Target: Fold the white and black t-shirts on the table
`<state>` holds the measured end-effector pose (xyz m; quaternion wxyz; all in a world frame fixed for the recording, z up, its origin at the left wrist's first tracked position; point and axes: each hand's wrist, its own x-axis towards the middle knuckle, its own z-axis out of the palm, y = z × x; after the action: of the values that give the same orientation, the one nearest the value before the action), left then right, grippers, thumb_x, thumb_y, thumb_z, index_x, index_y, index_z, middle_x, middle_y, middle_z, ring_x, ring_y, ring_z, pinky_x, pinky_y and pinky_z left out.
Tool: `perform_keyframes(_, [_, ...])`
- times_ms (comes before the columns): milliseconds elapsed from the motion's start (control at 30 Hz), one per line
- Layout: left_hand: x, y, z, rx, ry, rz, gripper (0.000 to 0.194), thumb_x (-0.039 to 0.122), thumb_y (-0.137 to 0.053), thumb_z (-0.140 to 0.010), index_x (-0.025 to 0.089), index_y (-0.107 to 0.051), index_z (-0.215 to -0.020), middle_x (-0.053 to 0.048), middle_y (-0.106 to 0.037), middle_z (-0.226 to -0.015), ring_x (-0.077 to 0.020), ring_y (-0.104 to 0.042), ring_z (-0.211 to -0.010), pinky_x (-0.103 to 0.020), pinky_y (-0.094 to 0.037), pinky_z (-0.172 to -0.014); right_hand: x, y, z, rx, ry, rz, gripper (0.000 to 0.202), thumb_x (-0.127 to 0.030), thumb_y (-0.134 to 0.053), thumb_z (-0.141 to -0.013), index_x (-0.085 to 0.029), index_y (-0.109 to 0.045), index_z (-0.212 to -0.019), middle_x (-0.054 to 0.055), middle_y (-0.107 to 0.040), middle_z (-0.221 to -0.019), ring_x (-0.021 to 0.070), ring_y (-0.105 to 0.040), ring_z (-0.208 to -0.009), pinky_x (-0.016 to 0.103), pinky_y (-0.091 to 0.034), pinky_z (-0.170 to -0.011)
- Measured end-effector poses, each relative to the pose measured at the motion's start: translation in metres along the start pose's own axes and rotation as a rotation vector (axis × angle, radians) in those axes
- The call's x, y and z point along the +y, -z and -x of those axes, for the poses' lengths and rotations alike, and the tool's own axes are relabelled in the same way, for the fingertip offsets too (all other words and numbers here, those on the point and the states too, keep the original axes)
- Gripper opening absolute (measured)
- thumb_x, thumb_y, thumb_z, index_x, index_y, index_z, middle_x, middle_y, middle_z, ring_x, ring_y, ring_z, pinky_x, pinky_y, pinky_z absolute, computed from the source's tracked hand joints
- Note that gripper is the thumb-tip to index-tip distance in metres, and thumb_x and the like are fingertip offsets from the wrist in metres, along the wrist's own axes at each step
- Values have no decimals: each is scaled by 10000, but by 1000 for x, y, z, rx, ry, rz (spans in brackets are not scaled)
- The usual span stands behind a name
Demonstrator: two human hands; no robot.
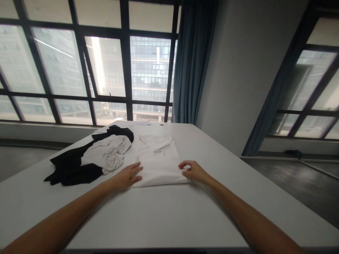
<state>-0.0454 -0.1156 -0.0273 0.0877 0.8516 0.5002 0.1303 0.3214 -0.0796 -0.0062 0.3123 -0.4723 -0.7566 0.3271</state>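
Just below the centre of the frame, a white shirt (160,165) lies folded flat on the white table (164,218), its collar toward the window side and its near edge almost straight. From my remote seat I see the left hand (129,175) resting palm-down along the shirt's left side, fingers loosely spread, gripping nothing that I can make out. At the opposite side, the right hand (195,171) is half curled, thumb and forefinger apart at the edge; I can't tell whether its hidden fingers have any cloth. Left of centre, a crumpled white cloth (109,151) sits on a black garment (71,160). I judge the step to be squaring the folded sides; the next move calls for light, even contact, so the layers don't slip.
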Motion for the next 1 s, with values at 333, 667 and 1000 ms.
perform_keyframes(333, [-11,14,-9,200,307,100,664,542,-533,-824,117,-575,-1333,-179,-684,-1170,-308,-663,-1010,-408,-511,-891,11,5,-7,45,-116,74,456,-341,-641,-812,-139,-591,-1217,100,-660,-1070,99,-561,-592,225,-454,-518])
perform_keyframes(667, [-1,45,-35,462,128,369,319,437,-593,-787,188,-734,-929,-44,-702,-802,-204,-649,-738,-312,-532,-695,-1,10,-49,110,-13,86,474,-117,-679,-678,-172,-643,-1147,48,-641,-1003,109,-567,-688,250,-506,-673])
perform_keyframes(1000, [-15,40,-72,477,171,79,421,422,-506,-868,145,-703,-1117,-152,-658,-1178,-296,-639,-1066,-453,-501,-970,-2,14,-67,258,-4,496,430,-287,-576,-885,-103,-617,-1271,192,-541,-1315,256,-606,-1105,375,-433,-1024])
